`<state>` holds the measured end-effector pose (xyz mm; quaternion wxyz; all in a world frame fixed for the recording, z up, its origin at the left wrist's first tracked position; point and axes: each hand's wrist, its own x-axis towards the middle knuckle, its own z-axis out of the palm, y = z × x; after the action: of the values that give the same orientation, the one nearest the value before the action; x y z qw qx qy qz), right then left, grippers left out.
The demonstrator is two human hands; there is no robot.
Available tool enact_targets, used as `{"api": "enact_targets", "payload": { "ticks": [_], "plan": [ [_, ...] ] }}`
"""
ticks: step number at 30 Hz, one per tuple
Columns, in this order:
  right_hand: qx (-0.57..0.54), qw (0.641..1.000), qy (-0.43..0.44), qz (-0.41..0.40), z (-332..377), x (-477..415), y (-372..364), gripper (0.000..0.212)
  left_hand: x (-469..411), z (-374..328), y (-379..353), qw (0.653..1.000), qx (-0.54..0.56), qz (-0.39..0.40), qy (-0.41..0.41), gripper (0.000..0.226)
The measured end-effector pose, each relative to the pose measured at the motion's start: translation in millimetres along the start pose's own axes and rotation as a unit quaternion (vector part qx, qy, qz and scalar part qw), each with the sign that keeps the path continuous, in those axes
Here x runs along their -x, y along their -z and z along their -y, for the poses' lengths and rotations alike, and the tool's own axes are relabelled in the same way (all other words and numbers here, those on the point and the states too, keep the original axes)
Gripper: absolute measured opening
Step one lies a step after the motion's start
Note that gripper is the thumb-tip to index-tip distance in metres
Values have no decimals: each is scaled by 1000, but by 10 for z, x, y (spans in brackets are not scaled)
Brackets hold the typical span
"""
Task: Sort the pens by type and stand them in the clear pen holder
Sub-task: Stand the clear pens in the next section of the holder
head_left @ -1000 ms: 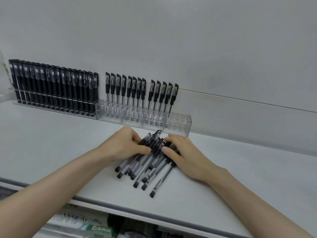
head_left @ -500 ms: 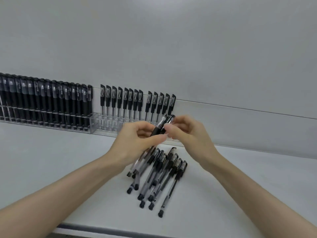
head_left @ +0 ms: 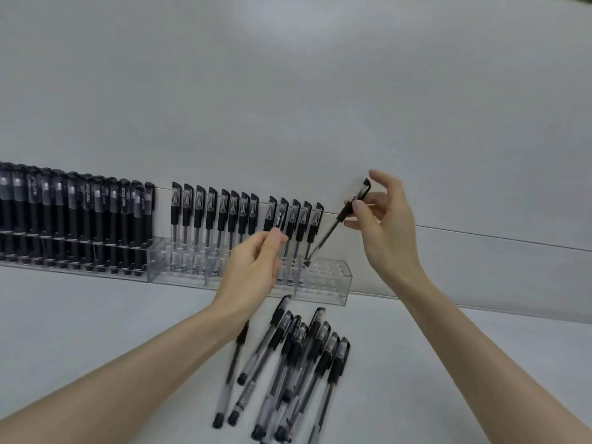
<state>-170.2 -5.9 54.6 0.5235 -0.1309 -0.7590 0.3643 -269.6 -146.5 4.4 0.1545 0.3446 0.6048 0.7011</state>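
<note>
Against the grey wall (head_left: 288, 91) the right hand (head_left: 381, 219) pinches a pen (head_left: 333, 227) aslant, tip aimed at a free hole of the holder (head_left: 333, 283); whether the left hand (head_left: 250, 270) holds one, I cannot tell.

Blk pen (head_left: 330, 232) tilted, tip at clear holder (head_left: 333, 283); loose pens (head_left: 301, 354) in front.

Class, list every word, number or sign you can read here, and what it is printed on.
No text is legible.
Dark pens: white cap print, too blurred to read.
Standing clear pens: pale triangle mark on caps, no letters readable.
Loose pens: barrel print too small to read.
</note>
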Motion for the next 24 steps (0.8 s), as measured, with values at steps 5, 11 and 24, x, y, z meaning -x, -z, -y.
{"api": "enact_targets", "payload": {
  "ticks": [5, 11, 24],
  "plan": [
    [49, 997, 49, -22, -129, -78, -15, 31, 46, 70, 16, 997, 47, 54, 23, 20],
    [50, 996, 77, -15, -232, -109, -98, 31, 57, 115, -22, 997, 38, 62, 26, 18],
    [75, 994, 50, 59, -352, -110, -108, 30, 52, 179, -29, 997, 29, 74, 25, 22]
  ]
}}
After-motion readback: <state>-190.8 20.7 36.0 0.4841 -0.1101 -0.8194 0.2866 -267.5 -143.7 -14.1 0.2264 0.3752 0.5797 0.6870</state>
